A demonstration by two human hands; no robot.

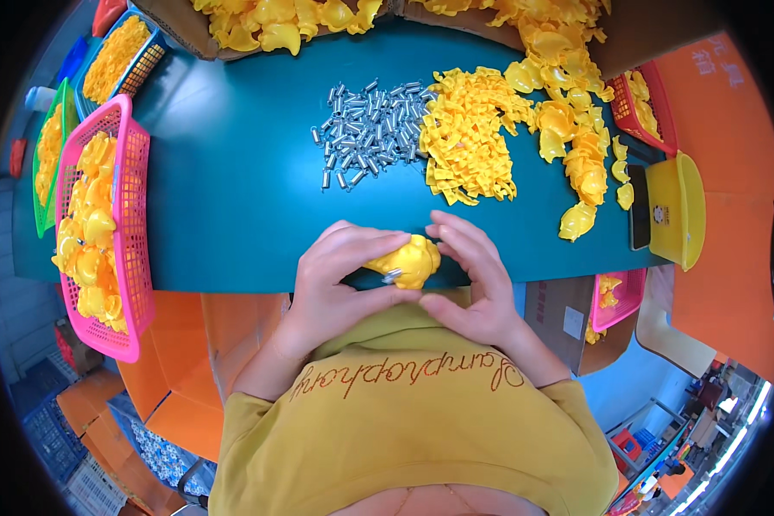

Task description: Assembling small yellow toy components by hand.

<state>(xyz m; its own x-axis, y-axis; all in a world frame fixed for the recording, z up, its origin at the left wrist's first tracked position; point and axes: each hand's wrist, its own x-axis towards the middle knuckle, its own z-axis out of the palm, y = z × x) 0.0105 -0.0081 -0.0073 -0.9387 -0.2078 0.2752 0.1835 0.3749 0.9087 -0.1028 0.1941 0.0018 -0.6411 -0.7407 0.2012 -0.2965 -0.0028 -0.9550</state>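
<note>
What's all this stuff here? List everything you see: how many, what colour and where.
table: one, teal, centre
metal springs: too many to count, grey, mid-table
small flat pieces: too many to count, yellow, right of the springs
curved shells: many, yellow, table's right side
cardboard boxes: at least three, brown, two at the far edge, one lower right
large basket: one, pink, left
smaller baskets: four, blue and green far left, red right, pink lower right
bin: one, yellow, right
orange panels: several, orange, both sides
background clutter: too small to count
lump: one, yellow, near edge
shirt: one, mustard, bottom
left hand: one, bare, gripping the lump
right hand: one, bare, beside it, contact unclear
</note>
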